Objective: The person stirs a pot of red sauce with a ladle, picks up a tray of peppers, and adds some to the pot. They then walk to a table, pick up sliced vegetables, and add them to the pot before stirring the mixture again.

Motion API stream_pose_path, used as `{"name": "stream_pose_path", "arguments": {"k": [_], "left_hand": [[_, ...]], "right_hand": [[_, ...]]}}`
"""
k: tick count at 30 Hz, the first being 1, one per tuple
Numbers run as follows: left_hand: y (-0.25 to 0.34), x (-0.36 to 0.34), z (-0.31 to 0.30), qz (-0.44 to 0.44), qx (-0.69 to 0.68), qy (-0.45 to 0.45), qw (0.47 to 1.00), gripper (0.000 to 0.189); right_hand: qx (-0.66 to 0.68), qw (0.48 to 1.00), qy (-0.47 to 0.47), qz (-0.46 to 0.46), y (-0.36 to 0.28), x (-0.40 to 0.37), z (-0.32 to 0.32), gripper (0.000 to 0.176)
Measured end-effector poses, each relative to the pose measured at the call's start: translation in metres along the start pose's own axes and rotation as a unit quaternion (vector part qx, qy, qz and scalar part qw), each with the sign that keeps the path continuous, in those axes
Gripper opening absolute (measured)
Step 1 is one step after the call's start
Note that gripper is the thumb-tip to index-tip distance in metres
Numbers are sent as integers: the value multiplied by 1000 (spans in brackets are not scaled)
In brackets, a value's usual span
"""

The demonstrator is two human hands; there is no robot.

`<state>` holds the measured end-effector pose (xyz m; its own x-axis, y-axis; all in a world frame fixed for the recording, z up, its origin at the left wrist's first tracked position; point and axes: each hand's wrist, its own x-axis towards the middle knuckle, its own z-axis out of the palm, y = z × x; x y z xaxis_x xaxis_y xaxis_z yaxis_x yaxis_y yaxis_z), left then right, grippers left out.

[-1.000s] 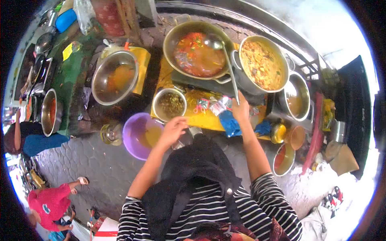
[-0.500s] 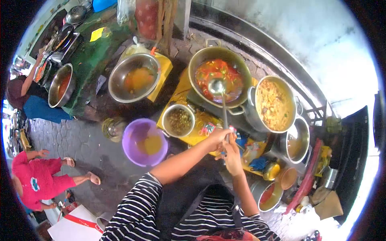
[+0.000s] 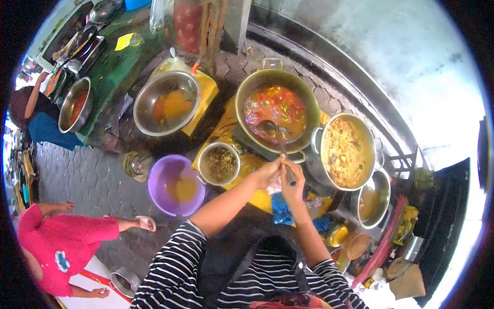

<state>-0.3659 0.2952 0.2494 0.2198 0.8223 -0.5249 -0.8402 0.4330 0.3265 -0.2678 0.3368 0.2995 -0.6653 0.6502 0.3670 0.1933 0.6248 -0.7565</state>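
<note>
Both of my hands are closed on the long handle of a ladle (image 3: 268, 126). My left hand (image 3: 268, 173) is wrapped near the handle's middle, and my right hand (image 3: 293, 186) grips close to its end. The ladle's bowl sits dark and partly sunk in the red soup (image 3: 280, 103), which has red and green pieces floating in it. That soup fills a large two-handled pot (image 3: 242, 103) ahead of me. Right beside it stands a pot (image 3: 315, 149) of yellow stew with chunks. Left of my left forearm is a small pot (image 3: 237, 164) of brownish chopped food.
A purple basin (image 3: 154, 190) with yellowish liquid stands at left, below a steel bowl (image 3: 141, 110) of orange broth. Another pot (image 3: 386, 203) is at right, near a blue cloth (image 3: 282, 208). A person in pink (image 3: 56, 242) walks at left; another person (image 3: 46, 126) is behind.
The ladle's bowl has gone from above the soup, shiny and facing up, down into it. Both hands have shifted slightly with the handle. The person in pink has come nearer.
</note>
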Motion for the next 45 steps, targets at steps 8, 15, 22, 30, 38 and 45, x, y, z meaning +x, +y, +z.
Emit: {"name": "stream_pose_path", "arguments": {"k": [8,15,22,30,38,45], "left_hand": [[-37,-67,-52,7,24,53,998,40],[-100,-117,-130,40,-129,113,984,38],[-95,-129,-128,60,-125,176,974,36],[-85,-125,-127,89,-122,183,971,37],[-90,-134,-134,85,-137,197,967,34],[-94,-137,-138,100,-148,196,964,34]], "right_hand": [[-41,994,-75,-62,29,48,3,31],[-22,994,-87,-56,37,53,-19,23],[-50,993,-57,-87,47,61,-13,20],[-95,990,-59,-82,37,57,-33,21],[-104,991,-12,-89,37,71,-43,23],[-151,986,-34,-64,44,72,-33,17]]}}
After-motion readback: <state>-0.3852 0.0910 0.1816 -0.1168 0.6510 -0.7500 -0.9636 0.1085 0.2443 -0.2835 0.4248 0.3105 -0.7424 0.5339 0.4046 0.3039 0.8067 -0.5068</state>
